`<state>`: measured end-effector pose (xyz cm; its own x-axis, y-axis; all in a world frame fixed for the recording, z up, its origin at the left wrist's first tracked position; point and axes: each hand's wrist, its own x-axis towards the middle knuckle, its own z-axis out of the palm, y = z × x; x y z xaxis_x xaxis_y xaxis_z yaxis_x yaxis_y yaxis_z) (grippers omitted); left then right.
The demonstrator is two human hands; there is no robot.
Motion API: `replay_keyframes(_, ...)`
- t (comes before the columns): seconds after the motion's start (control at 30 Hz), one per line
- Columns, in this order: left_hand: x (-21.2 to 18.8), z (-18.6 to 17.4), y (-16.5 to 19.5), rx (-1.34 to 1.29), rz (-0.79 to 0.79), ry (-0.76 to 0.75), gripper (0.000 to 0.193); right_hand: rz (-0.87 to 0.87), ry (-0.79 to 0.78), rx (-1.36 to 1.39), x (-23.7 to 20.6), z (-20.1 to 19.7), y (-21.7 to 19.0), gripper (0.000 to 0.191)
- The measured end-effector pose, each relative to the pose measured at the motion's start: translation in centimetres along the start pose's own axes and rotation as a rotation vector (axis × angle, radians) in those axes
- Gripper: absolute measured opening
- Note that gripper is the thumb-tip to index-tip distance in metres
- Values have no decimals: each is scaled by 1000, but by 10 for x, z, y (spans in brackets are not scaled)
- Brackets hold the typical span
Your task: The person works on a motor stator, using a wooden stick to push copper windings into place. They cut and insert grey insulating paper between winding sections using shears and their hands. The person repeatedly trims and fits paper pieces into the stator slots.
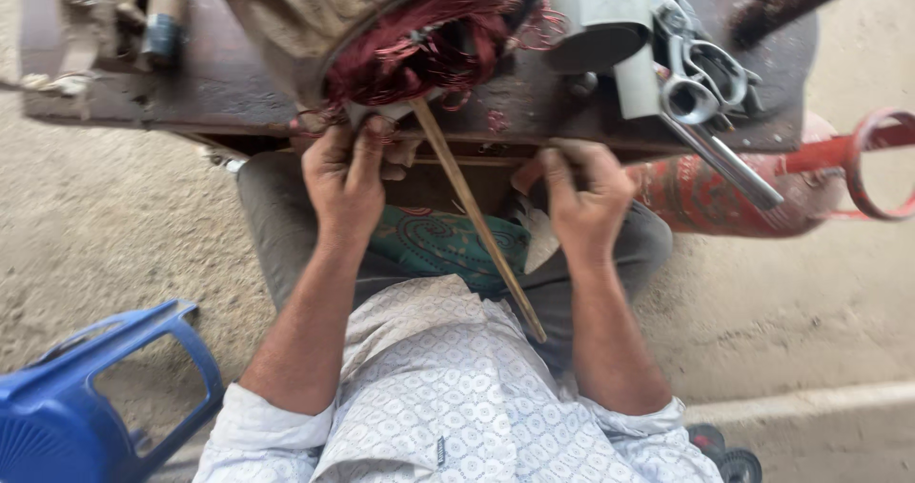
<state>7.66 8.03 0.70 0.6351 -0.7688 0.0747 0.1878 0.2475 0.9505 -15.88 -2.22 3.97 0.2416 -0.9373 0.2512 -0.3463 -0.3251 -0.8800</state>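
Note:
A motor stator (419, 40) with dark red copper windings lies on a worn dark workbench (219, 83) in front of me. My left hand (345, 173) presses against the stator's lower rim, fingers curled on the windings' edge. A long thin wooden stick (477, 218) leans from the stator down toward my lap, and neither hand grips it. My right hand (583, 195) rests at the bench's front edge, fingers closed on something small that I cannot make out.
Metal wrenches and tools (710, 88) and a grey cylindrical part (600, 16) lie on the bench at right. A red gas cylinder (753, 192) lies on the ground to the right. A blue plastic stool (91, 397) stands at lower left on the sandy ground.

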Motion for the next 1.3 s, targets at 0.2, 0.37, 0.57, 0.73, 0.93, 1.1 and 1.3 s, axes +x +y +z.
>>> replay_keyframes(0.2, -6, -4, -12, -9, -34, 35, 15, -350, 427, -567, 36, -109, 32, 8)
replay_keyframes(0.37, -13, -3, -19, 32, 64, -13, 16, -238, 219, -703, 66, -135, 52, 23)
replay_keyframes(0.57, -13, 31, -61, 180, 187, -72, 23, -295, 86, -978, 105, -108, 57, 13)
replay_keyframes(0.73, -10, 2, -70, 270, 247, -91, 30, -210, 26, -1015, 117, -105, 33, 13)
replay_keyframes(0.93, -18, -1, -59, 226, 210, -112, 30, -191, 34, -1016, 131, -105, 58, 9)
replay_keyframes(1.1, -22, 7, -36, 229, 128, 121, 16, -249, 1, -851, 106, -135, 66, 5)
replay_keyframes(1.3, -8, 3, -33, -133, -12, 21, 21, 339, 130, -62, 13, -155, 52, 26)
